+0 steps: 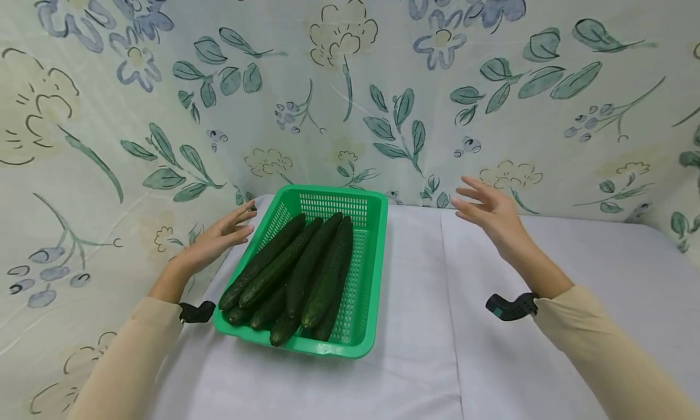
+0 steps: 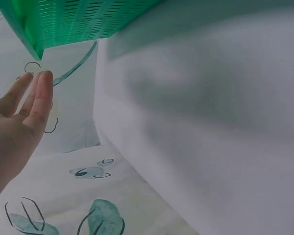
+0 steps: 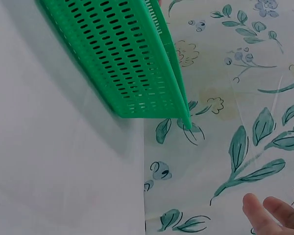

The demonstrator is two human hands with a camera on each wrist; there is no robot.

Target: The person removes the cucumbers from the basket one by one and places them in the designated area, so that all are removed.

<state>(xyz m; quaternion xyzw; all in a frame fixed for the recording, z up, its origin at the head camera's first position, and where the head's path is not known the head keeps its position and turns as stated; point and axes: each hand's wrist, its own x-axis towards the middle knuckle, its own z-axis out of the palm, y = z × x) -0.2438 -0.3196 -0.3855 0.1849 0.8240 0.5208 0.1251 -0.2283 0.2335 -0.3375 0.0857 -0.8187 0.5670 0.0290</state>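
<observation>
A green plastic basket (image 1: 358,341) with slotted walls stands on the white-covered table, left of the middle. Several dark green cucumbers (image 1: 306,268) lie lengthwise inside it, heaped toward its left and near side. My left hand (image 1: 219,234) hovers just off the basket's left rim, fingers extended and holding nothing; in the left wrist view this hand (image 2: 19,117) is apart from the basket (image 2: 88,19). Well to the right of the basket, my right hand (image 1: 489,216) is raised with loosely spread fingers and nothing in it. The right wrist view catches only some fingertips (image 3: 279,215).
White cloth (image 1: 415,323) covers the table, with a seam running toward me right of the basket. A flower-patterned curtain (image 1: 350,104) hangs behind the table and along its left side. Black wrist cameras (image 1: 511,307) sit on both forearms.
</observation>
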